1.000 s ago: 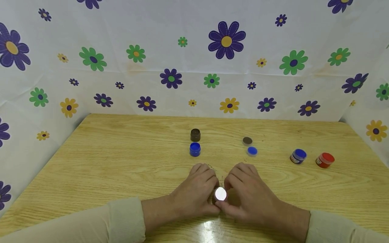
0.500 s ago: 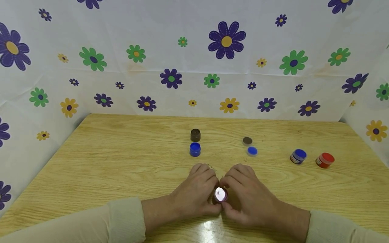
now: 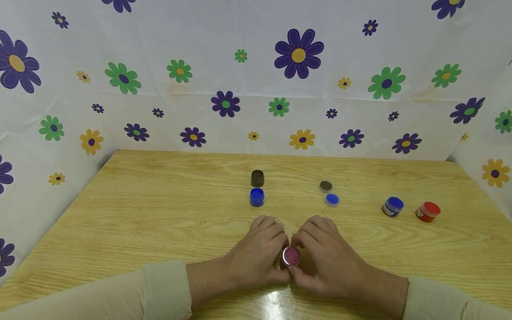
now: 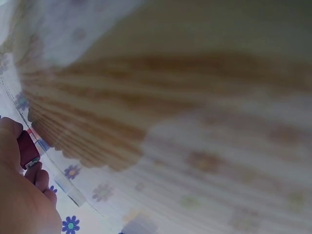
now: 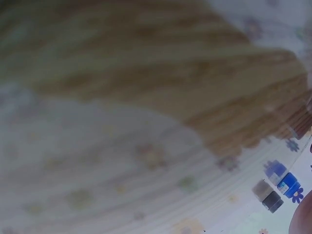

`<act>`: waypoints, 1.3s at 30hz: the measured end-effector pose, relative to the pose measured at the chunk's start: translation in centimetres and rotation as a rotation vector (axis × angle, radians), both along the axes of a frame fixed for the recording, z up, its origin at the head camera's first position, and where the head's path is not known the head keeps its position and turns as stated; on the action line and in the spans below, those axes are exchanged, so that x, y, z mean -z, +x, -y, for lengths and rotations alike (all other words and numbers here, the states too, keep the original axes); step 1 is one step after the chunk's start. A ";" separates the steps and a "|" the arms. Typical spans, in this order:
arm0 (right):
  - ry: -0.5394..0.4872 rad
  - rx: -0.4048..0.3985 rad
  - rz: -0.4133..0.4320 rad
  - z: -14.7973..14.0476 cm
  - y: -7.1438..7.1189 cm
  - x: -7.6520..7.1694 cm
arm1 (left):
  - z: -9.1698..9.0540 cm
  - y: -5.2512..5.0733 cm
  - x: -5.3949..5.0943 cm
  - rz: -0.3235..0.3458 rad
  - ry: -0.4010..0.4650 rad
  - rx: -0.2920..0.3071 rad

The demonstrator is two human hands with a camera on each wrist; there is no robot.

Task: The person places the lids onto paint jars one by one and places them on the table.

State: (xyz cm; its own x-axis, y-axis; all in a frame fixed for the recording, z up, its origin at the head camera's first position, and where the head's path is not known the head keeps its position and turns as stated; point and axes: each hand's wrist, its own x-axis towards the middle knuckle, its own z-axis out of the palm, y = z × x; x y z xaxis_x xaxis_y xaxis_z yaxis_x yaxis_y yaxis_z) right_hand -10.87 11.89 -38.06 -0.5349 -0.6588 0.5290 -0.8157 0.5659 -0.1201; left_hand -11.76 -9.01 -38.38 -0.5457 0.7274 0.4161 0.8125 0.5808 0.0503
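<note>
A small jar with a dark pinkish-red top (image 3: 291,256) stands between both hands near the front of the table. My left hand (image 3: 256,255) grips it from the left, thumb at the near side. From the right, my right hand (image 3: 334,260) pinches the rim of the top between thumb and curled fingers. The left wrist view shows the jar's maroon side (image 4: 28,150) and part of a label within the fingers. Only a sliver of the right hand (image 5: 303,217) enters the right wrist view, so its fingertips are hidden there.
Uncapped brown (image 3: 258,178) and blue (image 3: 257,198) paint jars stand beyond the hands. To their right lie a brown lid (image 3: 326,186) and a blue lid (image 3: 332,199). Farther right are capped dark blue (image 3: 393,206) and red (image 3: 428,211) jars. A flowered cloth (image 3: 256,75) backs the table.
My right fingers and thumb have shifted slightly around the jar's rim. The white glare on its top has given way to pinkish red. The left hand stays in place.
</note>
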 end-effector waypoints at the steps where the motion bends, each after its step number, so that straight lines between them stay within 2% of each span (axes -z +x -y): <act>1: -0.003 -0.001 -0.004 0.0 0.0 0.0 | 0.0 0.0 0.0 -0.003 0.000 0.001; 7: -0.015 -0.002 -0.008 -0.1 -0.1 0.1 | 0.1 0.0 0.0 0.002 -0.006 0.002; 15: 0.009 0.007 0.036 0.0 0.0 -0.1 | 0.1 0.0 -0.2 0.038 0.009 0.000; 22: 0.013 0.007 -0.028 0.1 0.0 -0.1 | -0.1 0.0 -0.4 -0.017 0.000 0.025; 26: 0.013 0.006 -0.040 0.2 0.1 -0.1 | -0.1 0.2 -0.6 0.002 -0.009 0.027; 29: 0.019 0.035 0.005 0.3 0.3 -0.3 | 0.0 0.4 -0.8 0.050 -0.024 0.001; 35: 0.017 0.179 0.204 -0.2 0.9 -0.5 | 0.6 0.7 -1.0 0.167 -0.043 -0.077; 39: 0.038 0.266 0.260 -1.2 0.8 -0.7 | 1.6 0.4 -1.1 0.184 -0.028 -0.116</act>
State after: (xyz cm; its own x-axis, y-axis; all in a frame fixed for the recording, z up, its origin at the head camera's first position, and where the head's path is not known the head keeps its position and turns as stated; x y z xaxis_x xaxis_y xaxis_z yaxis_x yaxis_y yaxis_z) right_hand -10.07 13.13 -37.38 -0.8032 -0.4954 0.3308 -0.5847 0.7620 -0.2785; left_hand -11.35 -10.60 -37.31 -0.6909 0.6657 0.2822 0.7192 0.6728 0.1737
